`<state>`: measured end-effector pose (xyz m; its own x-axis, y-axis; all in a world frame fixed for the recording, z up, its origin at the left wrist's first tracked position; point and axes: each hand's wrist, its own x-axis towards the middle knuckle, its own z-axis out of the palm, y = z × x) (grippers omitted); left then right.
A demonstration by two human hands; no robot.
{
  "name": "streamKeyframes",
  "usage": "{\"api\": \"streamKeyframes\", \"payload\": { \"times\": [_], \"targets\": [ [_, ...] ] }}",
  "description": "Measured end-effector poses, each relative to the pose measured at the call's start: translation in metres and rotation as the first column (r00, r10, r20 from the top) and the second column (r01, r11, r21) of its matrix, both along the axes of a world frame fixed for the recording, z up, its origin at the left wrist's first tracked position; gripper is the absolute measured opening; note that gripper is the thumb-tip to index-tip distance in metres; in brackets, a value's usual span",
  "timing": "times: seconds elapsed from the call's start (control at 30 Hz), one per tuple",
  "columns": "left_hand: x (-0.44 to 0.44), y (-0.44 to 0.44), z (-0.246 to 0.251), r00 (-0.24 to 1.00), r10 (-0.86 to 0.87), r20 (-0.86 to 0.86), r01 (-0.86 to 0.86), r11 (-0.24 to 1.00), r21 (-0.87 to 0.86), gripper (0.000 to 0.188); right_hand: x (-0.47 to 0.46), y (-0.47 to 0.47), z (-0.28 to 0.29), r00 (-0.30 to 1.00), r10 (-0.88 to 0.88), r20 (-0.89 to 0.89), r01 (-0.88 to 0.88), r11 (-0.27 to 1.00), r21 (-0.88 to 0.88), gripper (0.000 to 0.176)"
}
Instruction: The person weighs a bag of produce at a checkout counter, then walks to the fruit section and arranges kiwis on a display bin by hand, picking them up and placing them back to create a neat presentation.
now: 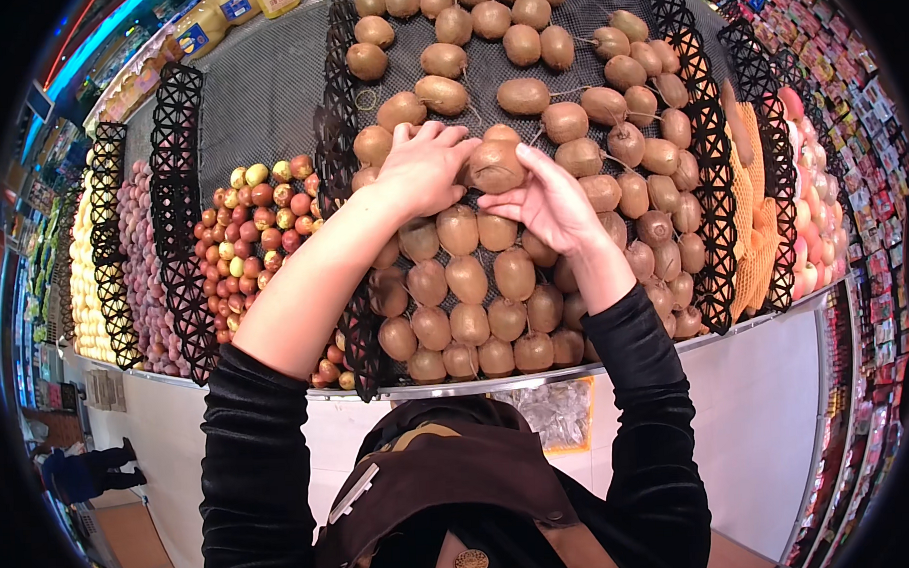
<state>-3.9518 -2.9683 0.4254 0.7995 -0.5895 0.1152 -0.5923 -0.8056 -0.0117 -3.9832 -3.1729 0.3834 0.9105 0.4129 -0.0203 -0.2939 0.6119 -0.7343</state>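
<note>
My right hand grips a brown kiwifruit between thumb and fingers, slightly above the others. Another kiwifruit shows partly behind it. Palm down, my left hand reaches over the kiwifruit just left of the held one, its fingertips close to that fruit; whatever lies beneath the palm is hidden. Neat rows of kiwifruit fill the front of the display, below both hands. Farther back, more kiwifruit lie loosely scattered on black mesh matting. Thin pale stems stick out from several of them.
Black lattice dividers flank the kiwifruit section. Red-and-green jujubes lie to the left, orange foam netting and pink apples to the right. A metal edge runs along the front. A person stands at far left.
</note>
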Motion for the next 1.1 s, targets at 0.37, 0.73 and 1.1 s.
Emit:
{"api": "streamKeyframes", "payload": {
  "times": [0.37,0.73,1.1],
  "targets": [
    [0.004,-0.008,-0.024,0.983,0.023,0.181,-0.016,0.999,-0.039,0.071,0.031,0.003,0.0,0.942,-0.248,-0.226,0.298,0.929,0.22,0.056],
    [-0.035,-0.017,-0.039,0.916,0.238,0.322,-0.139,0.943,-0.302,0.072,0.038,0.001,0.003,0.925,-0.296,-0.239,0.35,0.908,0.23,0.054],
    [-0.017,-0.02,-0.061,0.957,0.102,0.272,-0.073,0.991,-0.116,0.059,0.045,0.008,0.018,0.956,-0.259,-0.139,0.278,0.95,0.139,0.059]
  ]
}}
